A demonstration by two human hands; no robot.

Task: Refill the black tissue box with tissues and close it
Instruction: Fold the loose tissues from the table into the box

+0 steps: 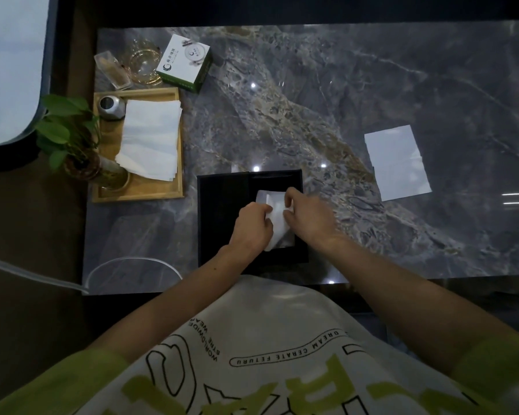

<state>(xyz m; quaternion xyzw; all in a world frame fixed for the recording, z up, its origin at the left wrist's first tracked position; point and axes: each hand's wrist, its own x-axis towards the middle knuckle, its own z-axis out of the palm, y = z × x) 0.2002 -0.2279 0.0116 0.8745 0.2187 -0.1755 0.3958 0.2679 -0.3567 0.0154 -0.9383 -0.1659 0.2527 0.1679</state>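
Note:
The black tissue box [219, 217] sits on the marble table near its front edge, right in front of me. A white tissue [277, 217] sticks up out of the box's middle. My left hand [252, 227] pinches the tissue's left side with curled fingers. My right hand [307, 215] pinches its right side, thumb and fingers closed on the paper. My hands hide most of the box's opening. A loose stack of white tissues [150, 139] lies on a wooden tray [137, 196] to the left.
A single white sheet [397, 163] lies on the table [372, 85] to the right. On the tray stand a small metal canister [111, 106] and a potted plant [72, 139]. Behind it are a white-green carton [185, 62] and glassware [141, 62].

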